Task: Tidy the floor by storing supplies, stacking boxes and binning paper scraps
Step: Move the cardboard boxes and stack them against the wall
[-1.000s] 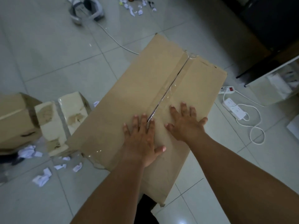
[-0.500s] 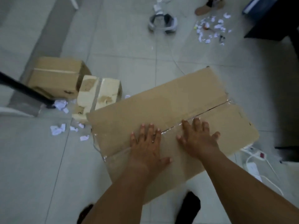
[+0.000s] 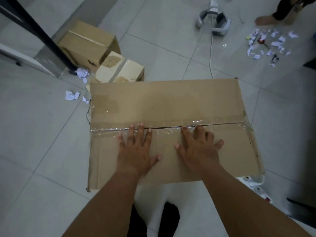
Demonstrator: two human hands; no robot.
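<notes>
A large brown cardboard box (image 3: 164, 103) with a taped seam fills the middle of the floor. My left hand (image 3: 136, 149) and my right hand (image 3: 198, 149) lie flat on its top, fingers spread, fingertips at the seam. A small pale taped box (image 3: 119, 71) sits just behind its far left corner, and a medium brown box (image 3: 89, 43) stands further back left. Crumpled white paper scraps (image 3: 71, 95) lie left of the big box, more paper scraps (image 3: 82, 73) by the small box, and a scatter of scraps (image 3: 268, 43) at the far right.
A headset (image 3: 213, 23) with a white cable lies at the back. Another person's foot (image 3: 263, 20) is at the top right. A white power strip (image 3: 253, 183) lies by the big box's near right corner. A dark pole (image 3: 39, 34) slants at the left.
The view has swung round, so the big box now lies square to me. Both hands stay flat on its top. The small boxes now appear behind its left corner.
</notes>
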